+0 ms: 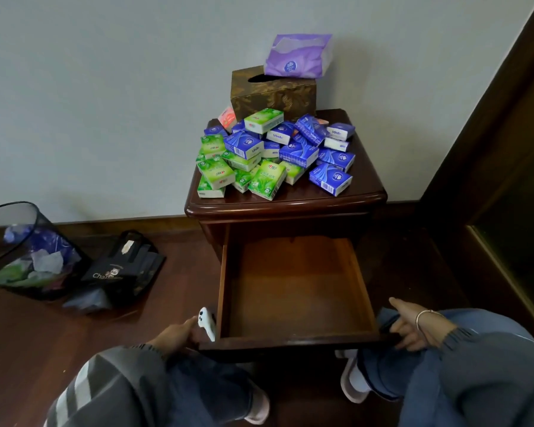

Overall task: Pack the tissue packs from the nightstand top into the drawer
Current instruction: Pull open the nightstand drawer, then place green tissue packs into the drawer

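Several small green and blue tissue packs [272, 155] lie heaped on the dark wooden nightstand top [364, 183]. Below it the drawer [293, 285] is pulled far out, and its wooden bottom is bare. My left hand [179, 332] holds a small white object [207, 323] by the drawer's front left corner. My right hand [409, 329] rests at the drawer's front right corner, fingers curled on the front panel's end.
A brown tissue box [272, 94] with a purple soft pack [299, 57] on it stands at the back of the nightstand. A mesh waste bin [28, 251] and a black bag [124, 266] sit on the floor to the left. My knees flank the drawer.
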Action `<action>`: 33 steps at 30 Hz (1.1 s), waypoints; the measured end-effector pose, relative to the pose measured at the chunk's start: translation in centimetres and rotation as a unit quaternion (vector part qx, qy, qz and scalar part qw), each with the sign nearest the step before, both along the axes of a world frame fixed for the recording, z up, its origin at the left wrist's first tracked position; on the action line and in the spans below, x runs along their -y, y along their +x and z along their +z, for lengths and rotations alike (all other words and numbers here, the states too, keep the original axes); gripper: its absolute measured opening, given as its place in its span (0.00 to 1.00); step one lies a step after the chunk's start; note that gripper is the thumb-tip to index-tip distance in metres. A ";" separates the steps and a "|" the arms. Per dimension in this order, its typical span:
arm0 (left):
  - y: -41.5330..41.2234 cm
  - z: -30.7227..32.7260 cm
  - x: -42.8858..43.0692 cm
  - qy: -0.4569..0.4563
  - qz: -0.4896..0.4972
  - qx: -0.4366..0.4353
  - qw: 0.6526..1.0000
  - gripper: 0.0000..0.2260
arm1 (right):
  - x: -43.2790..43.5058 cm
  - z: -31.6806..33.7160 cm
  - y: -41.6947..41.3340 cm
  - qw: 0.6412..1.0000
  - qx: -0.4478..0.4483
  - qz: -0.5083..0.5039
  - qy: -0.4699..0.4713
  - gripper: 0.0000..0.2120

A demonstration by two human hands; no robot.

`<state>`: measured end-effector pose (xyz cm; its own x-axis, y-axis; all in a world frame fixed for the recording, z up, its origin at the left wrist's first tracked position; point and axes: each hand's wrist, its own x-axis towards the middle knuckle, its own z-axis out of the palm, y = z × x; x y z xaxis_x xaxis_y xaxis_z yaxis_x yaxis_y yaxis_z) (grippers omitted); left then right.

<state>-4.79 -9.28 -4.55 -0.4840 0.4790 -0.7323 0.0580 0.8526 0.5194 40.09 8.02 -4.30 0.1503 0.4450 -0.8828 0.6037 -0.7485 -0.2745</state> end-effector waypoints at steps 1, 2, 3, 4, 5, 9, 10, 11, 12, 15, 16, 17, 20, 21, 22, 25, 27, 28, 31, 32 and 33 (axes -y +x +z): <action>-0.1 -0.2 0.0 -0.006 -0.015 -0.018 1.000 0.21 | 0.0 0.1 -0.2 1.000 0.003 0.001 0.007 0.34; -0.2 -0.3 0.0 -0.013 -0.032 -0.037 0.999 0.22 | 0.1 0.2 -0.3 1.000 0.009 0.003 0.014 0.34; -0.1 -0.3 -0.1 -0.016 -0.041 -0.054 0.998 0.22 | 0.1 0.3 -0.5 1.000 0.015 0.004 0.021 0.33; 0.0 -0.5 -0.3 -0.016 -0.037 -0.054 0.998 0.23 | 0.1 0.4 -0.9 0.999 0.021 0.007 0.026 0.32; 0.2 -0.6 -0.6 -0.009 -0.021 -0.042 0.999 0.24 | 0.1 0.8 -1.4 0.999 0.027 0.013 0.033 0.31; 0.6 1.6 -2.6 0.043 0.038 -0.068 0.996 0.24 | -0.6 4.2 -3.8 0.956 0.170 0.153 0.185 0.24; 0.3 2.7 -3.3 0.074 0.057 -0.114 0.989 0.24 | -0.9 5.5 -4.6 0.925 0.213 0.184 0.257 0.21; 0.0 4.1 -4.2 0.111 0.079 -0.165 0.977 0.24 | -1.3 6.9 -5.4 0.890 0.242 0.195 0.332 0.18; -0.2 5.7 -5.0 0.150 0.104 -0.215 0.959 0.23 | -1.6 8.3 -6.3 0.853 0.255 0.188 0.415 0.15; 0.1 11.1 -8.4 0.283 0.165 -0.292 0.899 0.19 | -2.5 12.9 -10.2 0.692 0.187 0.154 0.680 0.08; 0.4 12.9 -9.8 0.331 0.169 -0.293 0.881 0.17 | -2.9 14.4 -11.9 0.637 0.149 0.172 0.736 0.08; 0.5 14.4 -11.3 0.375 0.165 -0.292 0.864 0.15 | -3.3 15.7 -13.6 0.601 0.116 0.206 0.763 0.10; 1.1 17.3 -15.7 0.427 0.114 -0.291 0.849 0.18 | -4.5 17.6 -18.8 0.571 0.077 0.334 0.746 0.18; 1.2 17.7 -17.1 0.418 0.095 -0.283 0.858 0.22 | -4.7 17.6 -20.4 0.576 0.086 0.372 0.723 0.21; 1.3 17.8 -18.3 0.404 0.081 -0.272 0.870 0.26 | -5.0 17.4 -21.8 0.582 0.099 0.402 0.700 0.24; 1.2 17.2 -20.9 0.345 0.056 -0.224 0.910 0.31 | -5.9 15.7 -24.5 0.603 0.149 0.452 0.641 0.30; 1.0 16.5 -21.8 0.298 0.049 -0.200 0.932 0.34 | -6.2 14.3 -25.3 0.618 0.167 0.457 0.618 0.29; 0.7 16.2 -22.1 0.278 0.047 -0.202 0.938 0.35 | -6.3 13.6 -25.6 0.620 0.172 0.456 0.615 0.29; -0.1 16.0 -22.8 0.262 0.026 -0.200 0.944 0.32 | -6.7 12.9 -25.9 0.607 0.169 0.450 0.632 0.25; -0.3 16.2 -22.9 0.273 0.018 -0.162 0.948 0.29 | -7.0 13.0 -25.9 0.602 0.168 0.449 0.638 0.24; -0.6 16.5 -23.0 0.284 0.010 -0.108 0.953 0.25 | -7.2 13.0 -25.8 0.598 0.167 0.451 0.642 0.24</action>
